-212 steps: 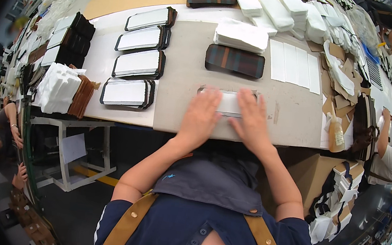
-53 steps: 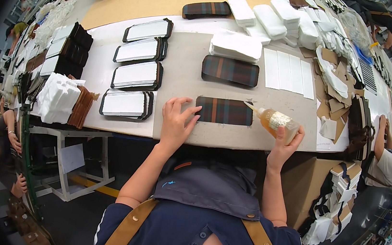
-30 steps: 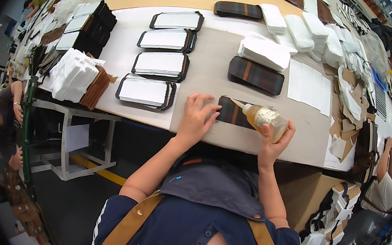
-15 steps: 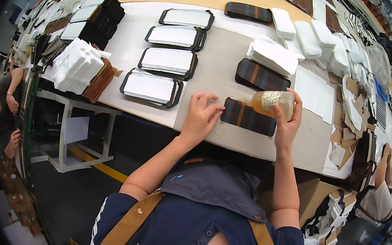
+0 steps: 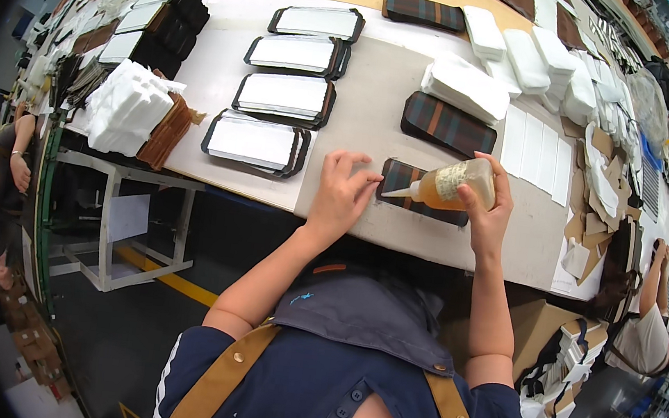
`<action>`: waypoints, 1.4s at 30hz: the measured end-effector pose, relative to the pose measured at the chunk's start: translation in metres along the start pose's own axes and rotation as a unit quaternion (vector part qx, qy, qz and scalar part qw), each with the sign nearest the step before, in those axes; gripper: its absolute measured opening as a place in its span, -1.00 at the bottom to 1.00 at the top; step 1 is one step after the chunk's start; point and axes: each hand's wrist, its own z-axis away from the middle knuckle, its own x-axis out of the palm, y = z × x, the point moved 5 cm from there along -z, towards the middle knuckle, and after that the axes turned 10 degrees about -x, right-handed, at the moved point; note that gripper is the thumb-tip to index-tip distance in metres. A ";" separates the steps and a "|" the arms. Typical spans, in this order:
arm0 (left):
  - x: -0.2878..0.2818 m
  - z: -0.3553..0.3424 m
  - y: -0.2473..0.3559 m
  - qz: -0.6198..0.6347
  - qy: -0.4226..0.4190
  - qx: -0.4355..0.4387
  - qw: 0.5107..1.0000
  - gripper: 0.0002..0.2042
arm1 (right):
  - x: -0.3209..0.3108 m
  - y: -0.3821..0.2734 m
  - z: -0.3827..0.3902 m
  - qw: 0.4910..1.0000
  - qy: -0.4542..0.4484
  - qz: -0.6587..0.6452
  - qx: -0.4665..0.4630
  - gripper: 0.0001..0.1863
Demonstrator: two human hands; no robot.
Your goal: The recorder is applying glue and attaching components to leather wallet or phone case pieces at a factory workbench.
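Note:
My right hand [image 5: 489, 206] grips a clear squeeze bottle [image 5: 457, 182] of amber liquid, tilted so its pale nozzle points left. The nozzle tip is at the left end of a dark plaid piece [image 5: 437, 212] with rounded corners, lying near the table's front edge; whether it touches cannot be told. My left hand [image 5: 341, 193] is beside that same end, fingers bent and apart, thumb tip at the piece's edge. Just beyond lies a stack of similar plaid pieces [image 5: 447, 125], with a stack of white padding [image 5: 465, 89] behind it.
Several dark-edged stacks with white tops [image 5: 253, 142] stand in a column on the left. White padding and brown pieces [image 5: 163, 130] sit at the table's left edge. White strips [image 5: 535, 153] lie to the right, near cardboard scraps [image 5: 593, 238]. Other people work at both sides.
The bottle's nozzle has moved nearer to me along the plaid piece's left end. My left hand has shifted only slightly. The view has moved a little.

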 end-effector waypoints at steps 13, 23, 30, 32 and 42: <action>0.005 0.005 0.037 -0.030 -0.020 0.055 0.998 -0.77 | -0.114 0.018 0.020 0.965 0.244 -0.095 0.016 -0.42; 0.057 0.016 0.073 -0.087 -0.140 0.173 0.971 -0.76 | -0.134 0.027 0.020 0.978 0.206 0.021 -0.027 -0.37; 0.059 0.016 0.077 -0.104 -0.129 0.171 0.971 -0.79 | -0.131 0.025 0.018 0.981 0.189 0.040 -0.027 -0.35; 0.059 0.015 0.078 -0.110 -0.121 0.173 0.971 -0.80 | -0.132 0.022 0.020 0.980 0.189 0.053 -0.029 -0.33; 0.059 0.007 0.076 -0.093 -0.114 0.177 0.973 -0.83 | -0.140 0.023 0.063 0.979 0.202 0.026 0.016 -0.34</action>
